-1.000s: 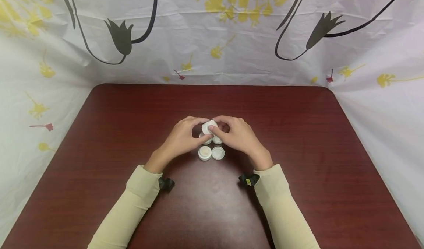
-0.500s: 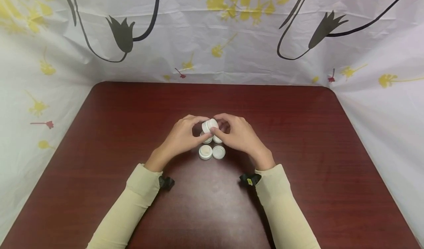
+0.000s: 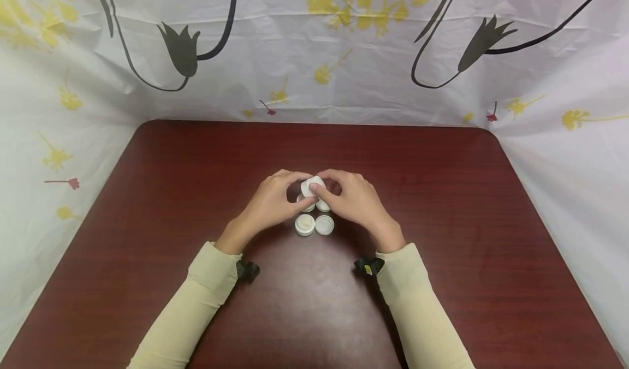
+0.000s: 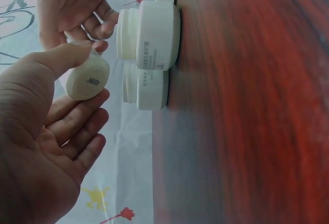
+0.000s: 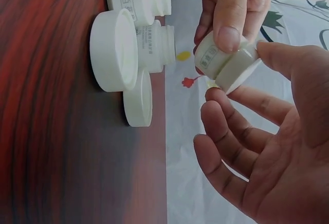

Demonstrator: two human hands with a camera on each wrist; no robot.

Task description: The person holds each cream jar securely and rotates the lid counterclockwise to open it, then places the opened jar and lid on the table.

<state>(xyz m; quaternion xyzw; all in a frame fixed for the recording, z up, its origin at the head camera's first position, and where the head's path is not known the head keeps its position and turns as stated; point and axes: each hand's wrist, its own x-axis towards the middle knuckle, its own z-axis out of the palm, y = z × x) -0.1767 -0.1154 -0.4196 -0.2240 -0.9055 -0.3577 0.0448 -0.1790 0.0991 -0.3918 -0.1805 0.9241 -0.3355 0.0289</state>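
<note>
A small white cream jar (image 3: 307, 190) is held up over the middle of the table between both hands. My left hand (image 3: 269, 202) pinches its body between thumb and fingers; the flat base faces the left wrist camera. On the jar's other end sits a white lid (image 5: 237, 71), tilted, which my right hand (image 3: 356, 200) grips at the edge with thumb and fingertips. Just below stand two jars without lids, the nearer one (image 3: 304, 225) with its mouth showing. Right of them lie two loose lids, the nearer lid (image 3: 324, 225) with its inside up.
The dark red wooden table (image 3: 467, 221) reaches well past both hands on either side. White cloth (image 3: 334, 85) with yellow and grey flower prints hangs along its back and sides. A dark wrist camera (image 3: 248, 271) sits at the left cuff, another camera (image 3: 369, 267) at the right.
My right thumb has shifted upward over the lid since half a second ago. Both hands keep nearly the same place, the jar still between them. The jars and lids on the table stay put.
</note>
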